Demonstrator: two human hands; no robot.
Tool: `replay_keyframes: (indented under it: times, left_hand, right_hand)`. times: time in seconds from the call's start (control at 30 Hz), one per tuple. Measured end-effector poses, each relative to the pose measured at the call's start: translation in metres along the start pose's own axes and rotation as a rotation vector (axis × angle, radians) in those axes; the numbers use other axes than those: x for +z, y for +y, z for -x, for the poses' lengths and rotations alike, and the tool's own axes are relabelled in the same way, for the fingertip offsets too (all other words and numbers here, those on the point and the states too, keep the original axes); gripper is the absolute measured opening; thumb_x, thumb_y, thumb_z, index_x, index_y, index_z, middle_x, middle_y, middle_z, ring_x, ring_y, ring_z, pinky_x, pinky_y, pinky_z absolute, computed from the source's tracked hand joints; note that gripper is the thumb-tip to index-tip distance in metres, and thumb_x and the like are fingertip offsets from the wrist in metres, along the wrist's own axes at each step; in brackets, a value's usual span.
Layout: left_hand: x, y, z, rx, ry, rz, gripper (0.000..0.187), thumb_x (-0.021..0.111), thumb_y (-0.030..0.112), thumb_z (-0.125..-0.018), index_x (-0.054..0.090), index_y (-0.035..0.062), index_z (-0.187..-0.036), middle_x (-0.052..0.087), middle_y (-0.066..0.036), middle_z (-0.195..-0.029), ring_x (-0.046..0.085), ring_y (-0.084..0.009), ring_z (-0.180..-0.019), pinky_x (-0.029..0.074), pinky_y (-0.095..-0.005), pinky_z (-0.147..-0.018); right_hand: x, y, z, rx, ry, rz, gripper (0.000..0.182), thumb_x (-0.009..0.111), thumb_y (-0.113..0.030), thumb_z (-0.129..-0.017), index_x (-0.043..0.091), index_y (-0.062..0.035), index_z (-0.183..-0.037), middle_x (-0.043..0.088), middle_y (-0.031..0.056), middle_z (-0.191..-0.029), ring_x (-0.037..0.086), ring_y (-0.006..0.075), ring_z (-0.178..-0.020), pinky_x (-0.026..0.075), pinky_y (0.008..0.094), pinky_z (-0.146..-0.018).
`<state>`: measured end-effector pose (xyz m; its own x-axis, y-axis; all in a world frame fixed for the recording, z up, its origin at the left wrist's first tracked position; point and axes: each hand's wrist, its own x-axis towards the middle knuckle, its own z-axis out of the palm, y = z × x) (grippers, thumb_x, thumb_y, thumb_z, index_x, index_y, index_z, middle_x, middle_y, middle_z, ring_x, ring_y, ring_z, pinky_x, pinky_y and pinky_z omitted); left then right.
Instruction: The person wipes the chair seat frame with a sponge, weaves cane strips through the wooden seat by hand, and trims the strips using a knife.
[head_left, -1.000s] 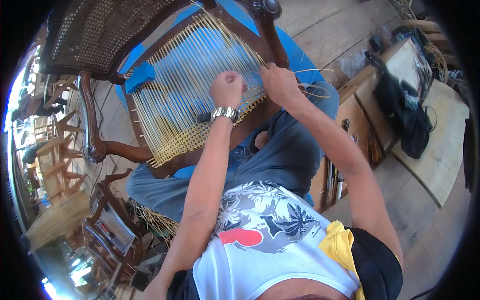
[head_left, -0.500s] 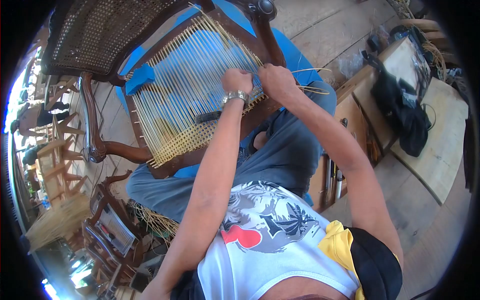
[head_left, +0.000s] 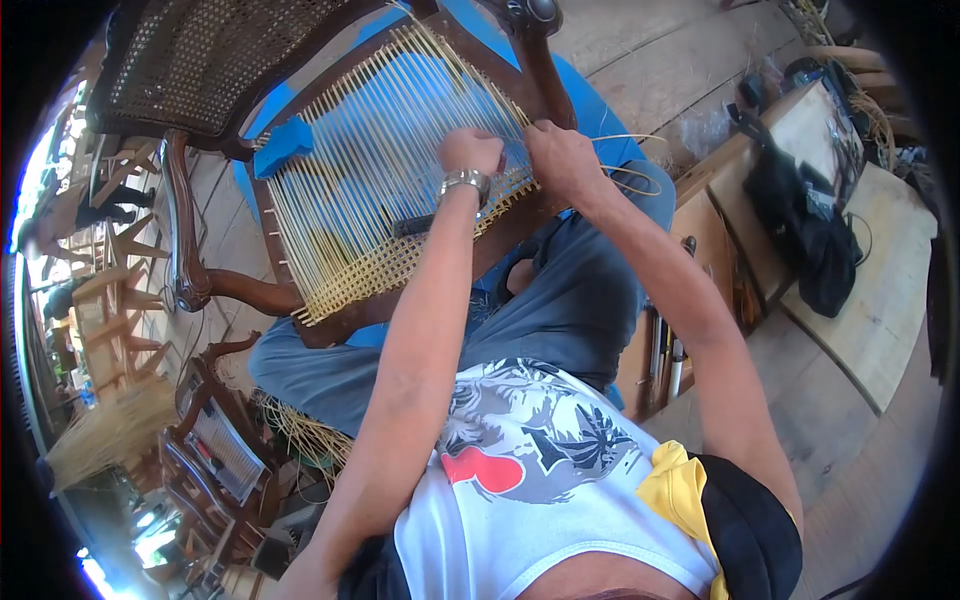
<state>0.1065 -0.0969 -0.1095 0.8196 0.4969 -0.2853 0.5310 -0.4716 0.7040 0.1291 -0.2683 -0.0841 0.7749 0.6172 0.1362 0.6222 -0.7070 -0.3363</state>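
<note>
A person in a printed white tank top [head_left: 440,530] and gray-blue trousers [head_left: 590,270] bends over a carved dark-wood chair [head_left: 181,240], its seat spread just before the folded legs. Pale cane strands [head_left: 335,190] run in close, slender parallel lines across the seat opening, with blue showing through the gaps, while a band of tight, open-holed mesh [head_left: 375,277] follows the edge nearest the worker. The left hand [head_left: 470,151], below a metal-link wristwatch [head_left: 464,180], is curled into a loose fist just over the strands; whether it has hold of one cannot be told. The right hand [head_left: 562,160] has its fingers drawn together at the seat's right edge, the exact grip hidden, with thin, springy strand ends [head_left: 630,136] arching out beside it. A chunky, matte blue block [head_left: 284,148] sits at the seat's far left corner, and a dark, narrow bar [head_left: 412,226] lies over the cane near the left forearm. The chair's curved backrest [head_left: 205,65] carries a finished panel of fine, perforated cane. Well to the right, a crumpled black cloth bundle [head_left: 812,250] drapes over smooth, pale boards [head_left: 875,280] on the plank floor [head_left: 650,55].
</note>
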Motion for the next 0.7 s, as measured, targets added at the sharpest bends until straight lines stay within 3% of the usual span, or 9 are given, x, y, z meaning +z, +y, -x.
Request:
replay_keyframes:
  times: [0.03, 0.13, 0.23, 0.33, 0.43, 0.7]
  left_hand:
    - [0.003, 0.000, 0.001, -0.099, -0.070, -0.011, 0.017, 0.071, 0.023, -0.071, 0.080, 0.0117, -0.081, 0.075, -0.013, -0.083, 0.073, -0.0300, -0.076, 0.056, -0.0375, -0.082]
    - [0.014, -0.010, -0.002, 0.023, 0.106, 0.018, 0.016, 0.071, 0.019, -0.081, 0.078, 0.0052, -0.087, 0.074, -0.009, -0.070, 0.075, -0.0193, -0.064, 0.059, -0.0309, -0.067]
    - [0.013, -0.002, 0.012, 0.040, 0.184, -0.148, 0.019, 0.073, 0.025, -0.079, 0.080, 0.0095, -0.087, 0.075, -0.008, -0.073, 0.075, -0.0208, -0.070, 0.058, -0.0338, -0.073]
    - [0.013, 0.003, 0.010, 0.030, 0.159, -0.218, 0.020, 0.074, 0.030, -0.077, 0.081, 0.0136, -0.086, 0.075, -0.008, -0.075, 0.074, -0.0241, -0.076, 0.057, -0.0371, -0.078]
    - [0.006, 0.017, 0.018, -0.018, 0.138, -0.189, 0.019, 0.073, 0.023, -0.075, 0.080, 0.0080, -0.085, 0.074, -0.020, -0.089, 0.072, -0.0371, -0.089, 0.056, -0.0439, -0.087]
    - [0.006, 0.024, 0.013, 0.062, 0.122, -0.378, 0.020, 0.072, 0.022, -0.079, 0.077, 0.0039, -0.083, 0.072, -0.023, -0.089, 0.070, -0.0403, -0.092, 0.055, -0.0455, -0.087]
  right_hand:
    - [0.001, 0.000, 0.000, 0.000, 0.004, -0.001, 0.008, 0.057, -0.006, -0.087, 0.060, -0.0038, -0.093, 0.067, 0.0170, -0.093, 0.071, 0.0397, -0.079, 0.058, 0.0498, -0.068]
    - [0.001, 0.000, -0.001, -0.008, 0.014, 0.004, 0.007, 0.057, -0.007, -0.087, 0.060, -0.0036, -0.093, 0.067, 0.0174, -0.092, 0.071, 0.0392, -0.077, 0.058, 0.0492, -0.066]
    - [0.001, -0.001, -0.001, -0.024, 0.018, 0.019, 0.007, 0.058, -0.007, -0.087, 0.060, -0.0034, -0.092, 0.067, 0.0174, -0.091, 0.071, 0.0381, -0.076, 0.058, 0.0481, -0.066]
    - [0.000, -0.001, -0.001, -0.042, 0.008, 0.034, 0.008, 0.060, -0.006, -0.085, 0.061, -0.0029, -0.093, 0.067, 0.0176, -0.091, 0.073, 0.0358, -0.077, 0.060, 0.0454, -0.064]
    - [0.004, 0.002, -0.003, -0.063, 0.013, 0.044, 0.009, 0.062, -0.006, -0.084, 0.063, -0.0026, -0.092, 0.068, 0.0178, -0.091, 0.073, 0.0351, -0.077, 0.060, 0.0444, -0.064]
    - [0.006, 0.001, -0.004, -0.043, -0.007, 0.053, 0.009, 0.062, -0.009, -0.085, 0.064, -0.0015, -0.090, 0.068, 0.0191, -0.090, 0.074, 0.0359, -0.077, 0.060, 0.0452, -0.064]
